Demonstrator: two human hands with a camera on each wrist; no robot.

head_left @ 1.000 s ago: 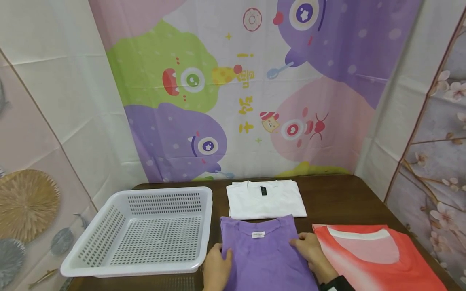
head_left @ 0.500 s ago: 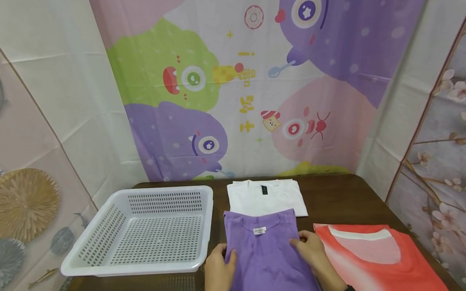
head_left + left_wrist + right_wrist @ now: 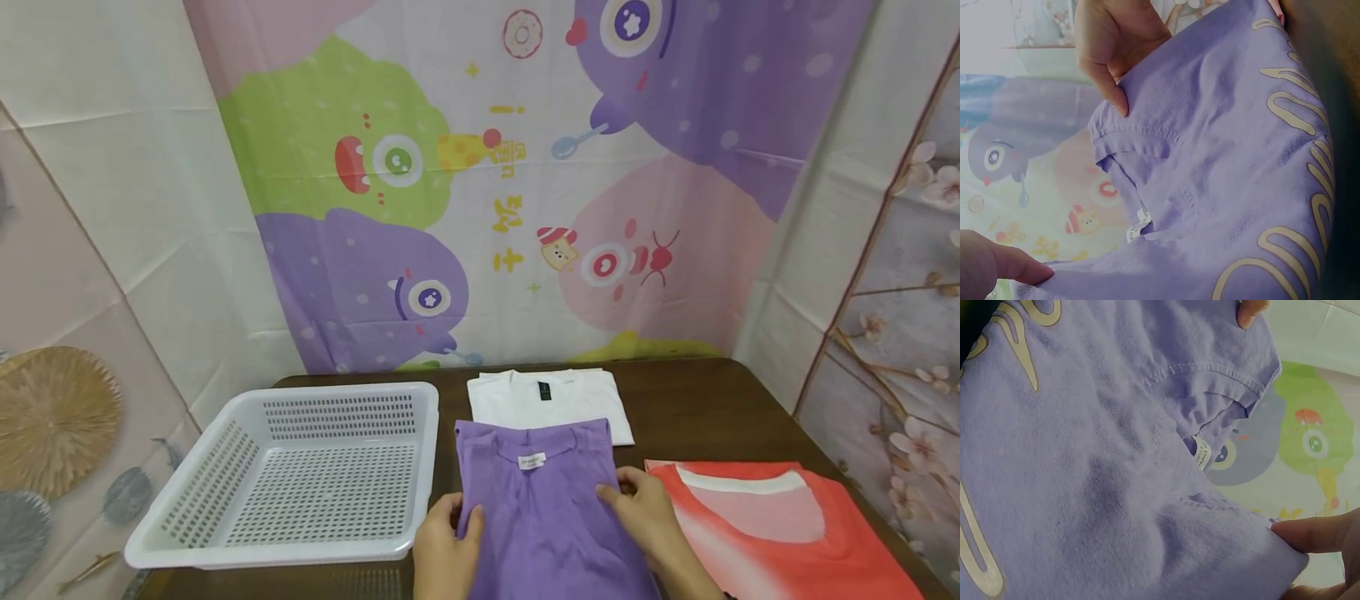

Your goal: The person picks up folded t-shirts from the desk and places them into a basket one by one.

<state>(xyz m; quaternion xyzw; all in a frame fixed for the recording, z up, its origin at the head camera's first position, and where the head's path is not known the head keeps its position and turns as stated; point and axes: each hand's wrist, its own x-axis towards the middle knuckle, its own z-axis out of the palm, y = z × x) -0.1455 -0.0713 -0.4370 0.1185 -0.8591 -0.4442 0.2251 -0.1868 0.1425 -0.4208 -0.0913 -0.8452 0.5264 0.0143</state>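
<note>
A purple shirt with a white neck label hangs between my two hands, its collar end pointing away from me. My left hand pinches the shirt's left edge between thumb and fingers. On the opposite edge my right hand pinches the cloth in the same way. Both wrist views show the shirt lifted and sagging a little; pale outlined lettering runs across its front. Behind the collar lies a folded white shirt, partly covered by the purple one in the head view. The purple shirt's lower end is out of the head view.
A white perforated plastic basket stands at the left of the dark wooden table, with no clothes in it. At the right lies a folded red and white shirt. Printed cloth hangings surround the table at back and sides.
The purple shirt's collar end has risen and shifted away from me, now overlapping more of the white shirt. Both hands have kept their pinch with only small shifts.
</note>
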